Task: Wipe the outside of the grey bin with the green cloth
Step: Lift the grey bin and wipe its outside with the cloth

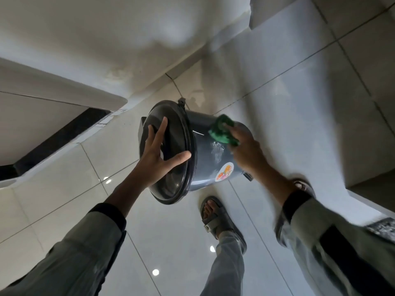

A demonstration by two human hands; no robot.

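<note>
Tipping the grey bin [205, 150] toward themself, the person has it leaning on the tiled floor [299, 103] with its lid end nearest them. The left hand [157, 154] lies flat against the dark lid [171, 167], fingers [159, 131] spread wide and straight, thumb stretched out to the rim; it grips nothing, only braces. The right hand [245, 150] presses the green cloth [223, 131] onto the bin's curved side. Its fingers look curled over the bunched cloth, though blur there makes the exact hold hard to read.

Just below those fingertips, toward the lid, a pale smeared patch [217, 151] sits on the wall, and farther down beside the wrist is a round colourful sticker [224, 171]. The cloth itself lies at the fingers' far end, touching the bin's upper flank.

To do this stroke well, I'd say the bracing palm should keep steady pressure so the bin neither rolls nor slides on the glossy tiles. The wiping hand ought to draw the cloth in long overlapping passes from the base toward the rim, crossing that smear, easing around the sticker's edge. Rotating the bin a little under the left fingers would bring the hidden underside up, since that part cannot be reached as it lies.
</note>
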